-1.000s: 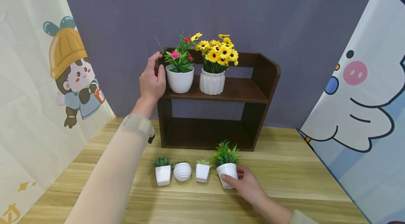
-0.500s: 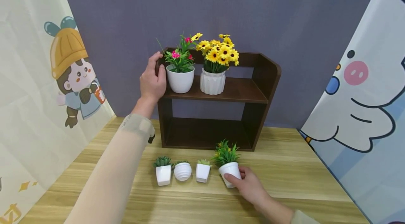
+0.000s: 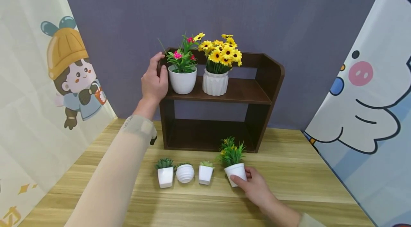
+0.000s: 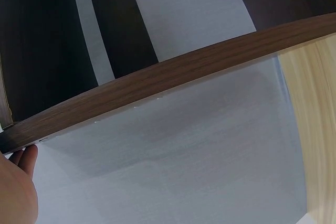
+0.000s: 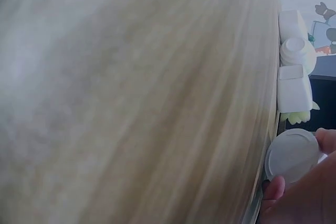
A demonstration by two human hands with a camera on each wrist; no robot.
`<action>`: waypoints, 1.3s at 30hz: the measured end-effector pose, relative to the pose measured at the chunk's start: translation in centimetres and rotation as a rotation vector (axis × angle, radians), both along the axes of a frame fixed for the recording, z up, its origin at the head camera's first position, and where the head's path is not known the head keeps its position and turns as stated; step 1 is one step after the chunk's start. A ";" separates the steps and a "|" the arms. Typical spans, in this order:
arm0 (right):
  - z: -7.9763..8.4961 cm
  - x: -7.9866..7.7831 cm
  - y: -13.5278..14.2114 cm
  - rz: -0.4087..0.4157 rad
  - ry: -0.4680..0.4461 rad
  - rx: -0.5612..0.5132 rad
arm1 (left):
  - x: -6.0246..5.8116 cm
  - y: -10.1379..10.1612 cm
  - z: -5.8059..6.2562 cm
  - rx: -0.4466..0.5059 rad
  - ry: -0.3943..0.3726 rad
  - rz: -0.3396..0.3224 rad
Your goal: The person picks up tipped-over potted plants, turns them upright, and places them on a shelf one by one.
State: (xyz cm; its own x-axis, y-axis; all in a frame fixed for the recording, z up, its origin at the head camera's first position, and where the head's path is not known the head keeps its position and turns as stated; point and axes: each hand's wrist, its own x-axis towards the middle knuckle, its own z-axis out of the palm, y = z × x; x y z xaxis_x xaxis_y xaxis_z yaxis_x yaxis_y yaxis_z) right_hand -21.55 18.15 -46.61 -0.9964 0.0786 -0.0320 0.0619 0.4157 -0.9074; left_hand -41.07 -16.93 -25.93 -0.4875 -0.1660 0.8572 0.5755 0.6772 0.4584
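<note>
So my right hand (image 3: 258,189) is pinching the grassy potted plant (image 3: 236,174) by its white pot, thumb across the near face, fingers round the right side. It's tipped, base angled toward me, leaves (image 3: 232,153) pointing far, and the right-wrist view shows that round underside. Can't tell if it's fully off the table (image 3: 295,177).

My take on doing this well: squeeze just enough that the smooth pot doesn't slip, roll the wrist so the base turns down, and only then raise it. Holding the pot and not the greenery seems right, since leaves would probably bend or pull out. I'd also go up before going far, because the shelf's (image 3: 271,77) lower front edge is right by the leaf tips.

As for where it lies in the grip: the pot fills the gap between thumb and fingers, with rim and foliage sticking out on the far side, free of my hand. To its left, apart from it, is the light-green succulent (image 3: 205,175), then the ridged round pot (image 3: 185,174), then the dark-green succulent (image 3: 165,177).

Further out, my left hand (image 3: 154,80) clasps the shelf's left side, thumb right beside the pink-flower pot (image 3: 182,82). A light hold there would avoid nudging it. The yellow-flower pot (image 3: 215,83) sits to its right.
</note>
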 end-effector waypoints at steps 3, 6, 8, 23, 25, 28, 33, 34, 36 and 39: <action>0.1 0.0 0.1 -0.004 0.005 -0.013 | 0.0 -0.1 0.0 -0.007 0.003 0.003; 0.1 0.1 0.2 -0.002 0.014 -0.023 | 0.0 -0.1 0.0 -0.013 0.006 0.005; 0.2 0.1 0.3 0.001 0.016 -0.026 | 0.0 -0.1 0.0 -0.017 0.006 0.006; 0.0 -0.2 0.9 0.009 0.013 -0.036 | -0.2 -0.1 -0.1 -0.014 0.000 0.001; 0.0 -0.2 1.0 0.011 0.013 -0.033 | -0.2 -0.1 -0.1 -0.014 0.000 0.002; 0.1 -0.2 1.1 0.011 0.010 -0.026 | -0.2 -0.1 -0.1 -0.013 -0.001 0.002; 0.2 -0.3 1.2 0.009 0.004 -0.031 | -0.1 -0.1 -0.1 -0.013 -0.001 0.002; 0.2 -0.4 1.3 0.011 0.005 -0.035 | -0.1 -0.1 -0.1 -0.014 -0.001 0.002; 0.2 -0.4 1.4 0.012 0.009 -0.044 | -0.1 -0.1 -0.1 -0.017 0.000 0.003; 0.1 -0.6 1.5 0.011 0.010 -0.058 | -0.2 -0.1 -0.1 -0.017 0.003 0.004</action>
